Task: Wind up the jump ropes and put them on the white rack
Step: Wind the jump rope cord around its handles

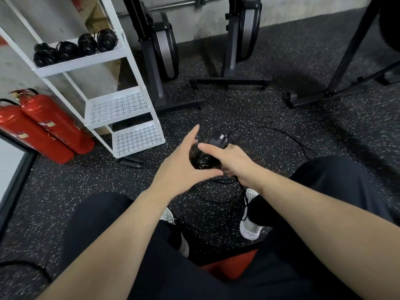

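Between my knees, above the speckled floor (270, 131), my right hand (234, 163) grips a black rope (202, 162), its fingers curled round the handles and the wound coil; one handle end (218, 137) sticks up past my thumb. My left hand (179, 167) is beside the coil, its fingers (192, 133) straight and spread, the thumb reaching under the bundle toward my right hand; whether it touches the coil I cannot tell. Loose cord from the rope hangs down and loops over the floor between my white shoes (251, 228), and another stretch trails away to the right.

To the left stands the white rack (121, 109). Its upper shelf holds four wound coils (75, 47) in a row; the two perforated lower shelves carry nothing I can see. A second rope's handles (132, 162) lie on the floor just by the rack's foot. Two red extinguishers (43, 126) lean left of the rack, and dark exercise machines (160, 50) stand behind.
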`<action>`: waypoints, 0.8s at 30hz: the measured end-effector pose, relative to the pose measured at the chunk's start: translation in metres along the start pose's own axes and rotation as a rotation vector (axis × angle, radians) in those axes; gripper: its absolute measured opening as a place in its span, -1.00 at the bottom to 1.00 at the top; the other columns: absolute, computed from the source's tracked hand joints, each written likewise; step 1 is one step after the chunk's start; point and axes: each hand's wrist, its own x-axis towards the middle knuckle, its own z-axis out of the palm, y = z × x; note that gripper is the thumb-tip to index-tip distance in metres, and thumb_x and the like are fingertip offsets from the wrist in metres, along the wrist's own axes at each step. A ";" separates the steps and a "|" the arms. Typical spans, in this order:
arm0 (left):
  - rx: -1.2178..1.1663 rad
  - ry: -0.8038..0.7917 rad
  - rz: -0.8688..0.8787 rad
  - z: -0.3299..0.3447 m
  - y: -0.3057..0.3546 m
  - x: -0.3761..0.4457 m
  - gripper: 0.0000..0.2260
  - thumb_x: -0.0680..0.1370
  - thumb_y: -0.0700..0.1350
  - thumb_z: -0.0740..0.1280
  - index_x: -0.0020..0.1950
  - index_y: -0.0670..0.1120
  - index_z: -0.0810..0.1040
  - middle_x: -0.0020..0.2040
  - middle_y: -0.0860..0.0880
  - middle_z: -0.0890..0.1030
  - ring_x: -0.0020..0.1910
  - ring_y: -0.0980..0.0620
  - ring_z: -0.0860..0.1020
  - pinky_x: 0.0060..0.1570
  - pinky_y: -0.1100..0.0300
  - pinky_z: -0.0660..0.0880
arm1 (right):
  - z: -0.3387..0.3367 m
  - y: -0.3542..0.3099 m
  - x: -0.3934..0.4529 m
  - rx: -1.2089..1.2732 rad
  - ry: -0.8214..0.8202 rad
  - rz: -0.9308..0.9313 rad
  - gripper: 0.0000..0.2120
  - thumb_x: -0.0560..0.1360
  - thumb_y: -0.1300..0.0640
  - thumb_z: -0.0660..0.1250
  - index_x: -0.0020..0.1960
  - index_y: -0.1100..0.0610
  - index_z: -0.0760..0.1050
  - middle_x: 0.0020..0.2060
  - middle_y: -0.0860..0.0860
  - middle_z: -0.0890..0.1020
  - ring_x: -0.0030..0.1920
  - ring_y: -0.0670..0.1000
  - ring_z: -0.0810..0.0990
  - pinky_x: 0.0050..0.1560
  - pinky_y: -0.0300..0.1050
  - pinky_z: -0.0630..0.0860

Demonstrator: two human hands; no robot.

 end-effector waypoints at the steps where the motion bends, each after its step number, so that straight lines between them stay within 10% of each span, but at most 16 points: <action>1: 0.017 -0.009 -0.017 0.004 0.001 0.001 0.00 0.33 0.30 0.57 0.59 0.39 0.02 0.46 0.23 0.47 0.28 0.17 0.53 0.25 0.15 0.48 | 0.003 -0.001 0.000 -0.012 0.015 0.023 -0.73 0.48 -0.16 0.47 -0.14 0.04 0.58 -0.48 -0.17 0.58 -0.53 -0.21 0.48 -0.52 -0.35 0.33; 5: -0.058 0.037 -0.039 0.016 -0.008 0.005 -0.36 0.43 0.21 0.55 0.44 0.29 0.37 0.14 0.24 0.62 -0.04 0.24 0.60 -0.09 0.24 0.54 | 0.005 0.000 0.002 -0.162 -0.017 0.107 -0.62 0.50 -0.31 0.36 0.00 0.02 0.54 -0.53 -0.11 0.44 -0.56 -0.11 0.31 -0.53 -0.22 0.21; 11: -0.684 0.119 -0.239 0.005 -0.031 0.012 -0.70 0.54 -0.03 0.50 0.25 0.16 0.59 0.10 0.05 0.72 0.09 -0.05 0.68 0.20 -0.11 0.59 | -0.008 0.005 0.008 -0.229 -0.087 0.033 -0.49 0.52 -0.31 0.32 0.28 -0.01 0.33 -0.52 -0.12 0.42 -0.51 -0.09 0.27 -0.48 -0.19 0.20; 15: -1.037 0.025 -0.230 -0.012 -0.034 0.009 -0.71 0.53 -0.19 0.44 0.24 -0.06 0.55 0.00 -0.13 0.70 -0.12 -0.15 0.66 0.00 -0.11 0.65 | -0.023 0.001 0.007 -0.296 -0.132 -0.053 -0.69 0.56 -0.22 0.34 -0.09 0.03 0.55 -0.44 -0.13 0.48 -0.41 -0.06 0.29 -0.39 -0.24 0.25; 19: -1.100 -0.029 -0.227 -0.017 -0.040 0.005 -0.65 0.44 -0.16 0.46 0.20 -0.10 0.53 -0.04 -0.17 0.68 -0.20 -0.14 0.67 0.02 -0.17 0.65 | -0.037 -0.002 0.008 -0.334 -0.251 -0.098 -0.79 0.62 -0.10 0.30 -0.05 -0.03 0.65 -0.39 -0.17 0.46 -0.34 -0.08 0.33 -0.33 -0.23 0.28; 24: -1.342 -0.084 -0.213 -0.029 -0.039 0.003 -0.47 0.49 0.28 0.20 0.23 -0.09 0.56 -0.06 -0.11 0.68 -0.31 -0.02 0.60 -0.28 0.04 0.64 | -0.055 -0.002 0.007 -0.457 -0.274 -0.061 -0.72 0.53 -0.25 0.32 0.01 -0.11 0.69 -0.40 -0.08 0.37 -0.37 -0.05 0.29 -0.32 -0.15 0.28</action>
